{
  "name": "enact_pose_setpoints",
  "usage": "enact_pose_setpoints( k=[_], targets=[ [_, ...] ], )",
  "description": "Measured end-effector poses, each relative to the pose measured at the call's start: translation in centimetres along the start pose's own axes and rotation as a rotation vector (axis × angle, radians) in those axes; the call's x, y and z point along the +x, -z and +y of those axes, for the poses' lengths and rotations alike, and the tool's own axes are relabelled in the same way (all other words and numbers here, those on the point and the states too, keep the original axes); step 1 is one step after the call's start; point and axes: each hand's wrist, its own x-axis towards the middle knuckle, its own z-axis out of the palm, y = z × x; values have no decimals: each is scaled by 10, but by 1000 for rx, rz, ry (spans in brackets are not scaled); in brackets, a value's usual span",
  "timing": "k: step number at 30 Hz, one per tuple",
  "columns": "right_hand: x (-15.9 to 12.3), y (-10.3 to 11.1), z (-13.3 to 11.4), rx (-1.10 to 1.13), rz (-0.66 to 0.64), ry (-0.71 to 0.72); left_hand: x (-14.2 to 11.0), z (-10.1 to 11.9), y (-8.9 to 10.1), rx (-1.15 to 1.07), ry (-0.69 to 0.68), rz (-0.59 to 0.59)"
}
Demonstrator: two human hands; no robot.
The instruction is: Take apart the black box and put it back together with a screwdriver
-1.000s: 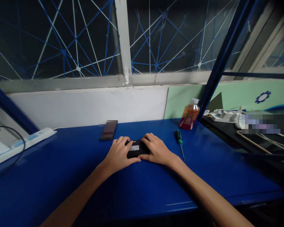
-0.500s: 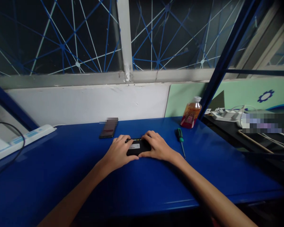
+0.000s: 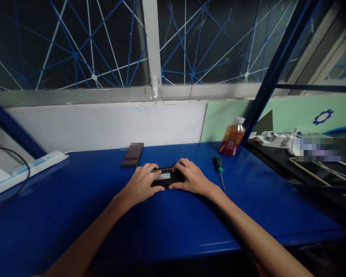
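A flat black rectangular device [image 3: 167,182] with a white label lies on the blue table between my hands; its exact kind I cannot make out. My left hand [image 3: 142,181] grips its left end, thumb along the near edge and fingers over the far edge. At the opposite end my right hand [image 3: 192,177] holds it the same way. Small light marks line the device's far edge. To the right of my right hand lies a screwdriver [image 3: 219,165] with a green and black handle, its shaft pointing toward me.
A dark phone [image 3: 132,155] lies behind my left hand. The bottle of reddish drink [image 3: 233,137] stands at the back right, near a blue post. White power strips lie at the left [image 3: 25,171] and on the dark surface [image 3: 314,165] at right, among cables.
My left thumb has slid a little leftward along the device's near edge, leaving a wider gap to the right thumb. Both hands still hold the device.
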Motion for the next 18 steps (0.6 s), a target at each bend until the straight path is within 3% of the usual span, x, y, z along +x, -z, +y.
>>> enact_pose_setpoints(
  k=[9,18],
  targets=[
    [-3,19,12,-89,90,-61,2,-24,6,-191,-8,-90],
    [-3,20,10,-85,50,-91,4,-13,8,-72,57,-67]
  ],
)
